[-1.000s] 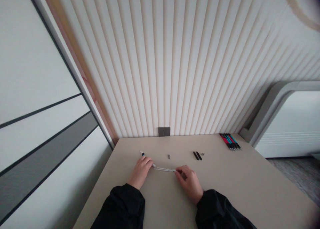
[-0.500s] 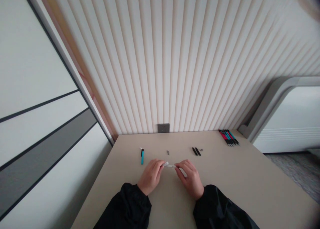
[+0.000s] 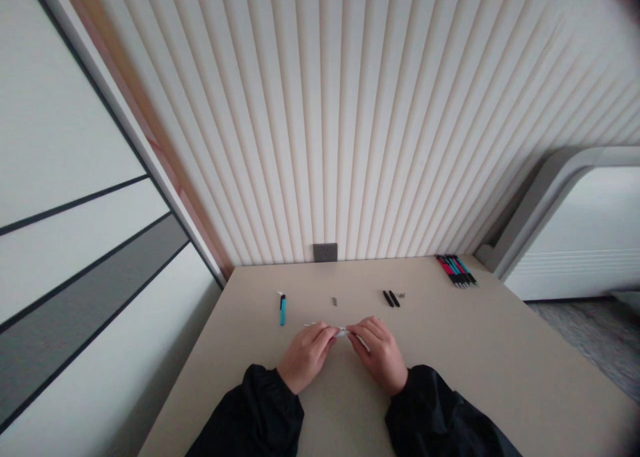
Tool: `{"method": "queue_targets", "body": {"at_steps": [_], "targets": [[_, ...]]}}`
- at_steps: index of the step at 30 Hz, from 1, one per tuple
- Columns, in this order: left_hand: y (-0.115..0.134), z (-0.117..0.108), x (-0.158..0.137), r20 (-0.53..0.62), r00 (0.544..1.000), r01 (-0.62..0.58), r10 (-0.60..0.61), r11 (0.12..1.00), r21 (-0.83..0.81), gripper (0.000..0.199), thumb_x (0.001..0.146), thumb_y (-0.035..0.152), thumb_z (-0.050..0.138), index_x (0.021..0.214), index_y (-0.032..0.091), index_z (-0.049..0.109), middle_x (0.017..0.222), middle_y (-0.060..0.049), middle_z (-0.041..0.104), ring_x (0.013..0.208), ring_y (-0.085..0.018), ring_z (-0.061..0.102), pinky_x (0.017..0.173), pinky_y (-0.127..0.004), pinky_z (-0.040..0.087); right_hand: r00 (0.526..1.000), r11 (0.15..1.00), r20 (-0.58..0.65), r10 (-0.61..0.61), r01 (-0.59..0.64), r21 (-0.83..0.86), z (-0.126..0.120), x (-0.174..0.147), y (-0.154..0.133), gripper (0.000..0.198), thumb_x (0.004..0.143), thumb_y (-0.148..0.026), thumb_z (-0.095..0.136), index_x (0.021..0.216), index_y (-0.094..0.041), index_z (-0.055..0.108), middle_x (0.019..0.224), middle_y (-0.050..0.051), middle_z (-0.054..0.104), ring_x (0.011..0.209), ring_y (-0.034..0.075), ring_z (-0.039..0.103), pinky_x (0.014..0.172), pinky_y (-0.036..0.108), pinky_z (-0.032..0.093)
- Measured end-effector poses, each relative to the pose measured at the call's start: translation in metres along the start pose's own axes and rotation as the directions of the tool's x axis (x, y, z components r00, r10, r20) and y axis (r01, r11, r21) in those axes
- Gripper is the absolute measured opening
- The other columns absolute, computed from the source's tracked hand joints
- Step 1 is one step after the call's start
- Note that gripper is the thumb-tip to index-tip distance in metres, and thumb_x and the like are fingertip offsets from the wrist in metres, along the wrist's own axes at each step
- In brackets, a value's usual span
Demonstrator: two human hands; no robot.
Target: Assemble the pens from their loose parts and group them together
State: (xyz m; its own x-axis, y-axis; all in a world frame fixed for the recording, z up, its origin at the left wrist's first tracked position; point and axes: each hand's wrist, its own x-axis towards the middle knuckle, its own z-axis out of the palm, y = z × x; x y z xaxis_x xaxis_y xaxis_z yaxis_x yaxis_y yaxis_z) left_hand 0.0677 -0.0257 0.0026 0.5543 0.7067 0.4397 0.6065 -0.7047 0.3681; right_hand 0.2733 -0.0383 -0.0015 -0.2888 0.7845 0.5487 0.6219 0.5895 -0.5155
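Note:
Between my hands is a thin white stick-like piece (image 3: 341, 332), possibly a pen refill; its ends are hidden in my fingers. My left hand (image 3: 306, 356) is closed on its left part, and a pale thin tip (image 3: 311, 324) pokes out behind the left knuckles. With thumb and fingertips, my right hand (image 3: 381, 356) pinches the right end. Beyond the hands lie small metallic parts (image 3: 335, 302), too small to name. Left of them is a blue and black pen barrel (image 3: 283, 310) with a small white piece at its top.
Two black tubes (image 3: 391, 298) lie side by side at the right, with small metal bits (image 3: 401, 296) beside them. A row of red, blue and black pens (image 3: 457, 271) is at the table's back right corner. A wall socket (image 3: 325, 252) sits behind the table (image 3: 450, 370).
My hands have come closer together, so less of the white piece shows between them. A pale tip now shows behind my left hand. The parts on the table have stayed put.

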Motion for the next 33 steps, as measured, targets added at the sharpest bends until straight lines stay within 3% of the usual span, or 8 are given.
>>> {"method": "queue_targets", "body": {"at_steps": [9, 13, 15, 18, 21, 23, 27, 33], "targets": [[0.008, 0.005, 0.001, -0.034, 0.998, 0.055, -0.062, 0.982, -0.178, 0.022, 0.094, 0.018, 0.044, 0.113, 0.021, 0.055, 0.098, -0.007, 0.065, 0.093, -0.018, 0.062, 0.084, -0.032, 0.051, 0.998, 0.998, 0.006, -0.058, 0.058, 0.021, -0.001, -0.001, -0.004, 0.028, 0.096, -0.022, 0.046, 0.117, -0.025, 0.064, 0.09, 0.007, 0.067, 0.085, 0.02, 0.058, 0.077, 0.035, 0.047], [0.016, 0.008, 0.0, -0.096, 0.97, 0.171, -0.224, 0.906, -0.388, 0.017, 0.095, 0.024, 0.043, 0.107, 0.019, 0.054, 0.092, -0.007, 0.065, 0.087, -0.017, 0.063, 0.081, -0.031, 0.052, 1.0, 0.999, -0.001, -0.031, 0.031, 0.019, -0.001, -0.001, -0.003, 0.033, 0.097, -0.021, 0.042, 0.125, -0.025, 0.058, 0.092, 0.007, 0.067, 0.086, 0.02, 0.058, 0.078, 0.036, 0.047], [0.019, 0.008, 0.001, -0.167, 0.919, 0.224, -0.357, 0.821, -0.525, 0.017, 0.096, 0.028, 0.041, 0.105, 0.018, 0.052, 0.089, -0.007, 0.064, 0.083, -0.017, 0.064, 0.078, -0.031, 0.053, 1.0, 1.0, -0.019, 0.003, -0.003, 0.009, -0.001, -0.001, -0.001, 0.033, 0.096, -0.021, 0.043, 0.125, -0.025, 0.058, 0.093, 0.007, 0.066, 0.086, 0.02, 0.058, 0.078, 0.036, 0.047], [0.017, 0.006, 0.002, -0.314, 0.785, 0.216, -0.535, 0.71, -0.671, 0.022, 0.096, 0.033, 0.041, 0.111, 0.018, 0.047, 0.088, -0.006, 0.064, 0.081, -0.016, 0.065, 0.078, -0.032, 0.053, 0.999, 0.998, 0.012, 0.035, -0.034, -0.05, 0.002, -0.001, 0.004, 0.028, 0.095, -0.02, 0.045, 0.115, -0.025, 0.064, 0.096, 0.008, 0.065, 0.09, 0.021, 0.057, 0.078, 0.036, 0.048], [0.006, 0.002, 0.002, -0.396, 0.702, 0.228, -0.592, 0.713, -0.663, 0.035, 0.096, 0.033, 0.041, 0.128, 0.019, 0.038, 0.092, -0.006, 0.062, 0.078, -0.015, 0.065, 0.078, -0.032, 0.053, 0.997, 0.991, 0.069, 0.042, -0.033, -0.129, 0.008, -0.001, 0.008, 0.024, 0.093, -0.021, 0.049, 0.106, -0.025, 0.068, 0.099, 0.009, 0.063, 0.093, 0.022, 0.056, 0.08, 0.037, 0.047], [-0.002, -0.001, 0.0, -0.414, 0.724, 0.259, -0.552, 0.774, -0.578, 0.035, 0.097, 0.031, 0.04, 0.13, 0.019, 0.039, 0.095, -0.006, 0.061, 0.076, -0.014, 0.064, 0.077, -0.031, 0.053, 0.994, 0.986, 0.096, 0.043, -0.026, -0.164, 0.012, 0.001, 0.009, 0.021, 0.092, -0.021, 0.051, 0.103, -0.025, 0.068, 0.101, 0.008, 0.062, 0.096, 0.022, 0.055, 0.081, 0.037, 0.046], [-0.011, -0.005, -0.003, -0.411, 0.82, 0.27, -0.397, 0.903, -0.334, 0.026, 0.098, 0.025, 0.035, 0.118, 0.018, 0.049, 0.099, -0.008, 0.06, 0.079, -0.014, 0.062, 0.08, -0.032, 0.051, 0.99, 0.982, 0.135, 0.042, -0.015, -0.191, 0.017, 0.005, 0.007, 0.017, 0.091, -0.021, 0.054, 0.096, -0.025, 0.069, 0.104, 0.007, 0.061, 0.098, 0.023, 0.053, 0.084, 0.038, 0.043], [-0.004, -0.003, 0.0, -0.263, 0.929, 0.231, -0.262, 0.963, -0.142, 0.022, 0.096, 0.023, 0.036, 0.113, 0.019, 0.049, 0.102, -0.009, 0.059, 0.094, -0.019, 0.06, 0.084, -0.035, 0.05, 0.988, 0.978, 0.143, 0.056, -0.025, -0.209, 0.016, 0.008, 0.005, 0.008, 0.088, -0.022, 0.06, 0.085, -0.023, 0.067, 0.102, 0.006, 0.061, 0.096, 0.022, 0.053, 0.084, 0.037, 0.042]]}}
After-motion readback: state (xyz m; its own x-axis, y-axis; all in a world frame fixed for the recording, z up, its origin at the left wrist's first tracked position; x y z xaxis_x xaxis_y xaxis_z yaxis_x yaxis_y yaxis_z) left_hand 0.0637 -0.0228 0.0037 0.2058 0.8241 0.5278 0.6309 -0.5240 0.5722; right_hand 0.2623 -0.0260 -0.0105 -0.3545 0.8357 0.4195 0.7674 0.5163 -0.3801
